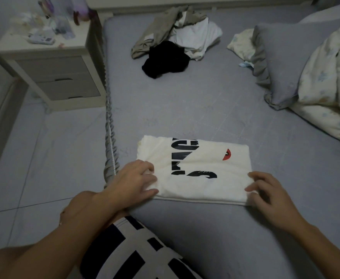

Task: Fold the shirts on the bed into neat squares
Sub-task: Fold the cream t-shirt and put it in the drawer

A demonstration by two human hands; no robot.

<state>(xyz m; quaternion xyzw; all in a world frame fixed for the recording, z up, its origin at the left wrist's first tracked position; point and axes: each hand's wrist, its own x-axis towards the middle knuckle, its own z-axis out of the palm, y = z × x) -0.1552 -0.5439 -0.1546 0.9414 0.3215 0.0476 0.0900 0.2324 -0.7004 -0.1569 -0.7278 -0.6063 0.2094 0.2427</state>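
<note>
White shirt: your folded white shirt (195, 170) lies flat on the grey bed sheet (205, 109), near you and close to the bed's left edge; it forms a rectangle, wider left to right, with black lettering and a small red mark facing up.
Left hand: your left hand (134, 181) rests on the shirt's near-left corner, fingers bent and spread over the cloth, thumb along the near edge; you seem to press rather than pinch, though a fold may be caught under the fingers and that cannot be told.
Right hand: your right hand (269, 190) sits at the shirt's near-right corner, fingers loosely curved, fingertips touching the cloth's edge; no fabric shows gripped between them.
Unfolded pile: a heap of clothes (177, 39) waits at the far end of the bed, with a black garment (165, 59) on its near side, white and khaki pieces behind it, well apart from the folded shirt.
Pillow: a grey pillow (281, 63) lies far right, beside a pale floral quilt (330, 87).
Nightstand: a cream nightstand (52, 63) stands on the floor to the far left, its top cluttered with small items too blurred to name.
Your clothing: a black-and-white patterned garment (137, 248) shows at the near edge, on you.
</note>
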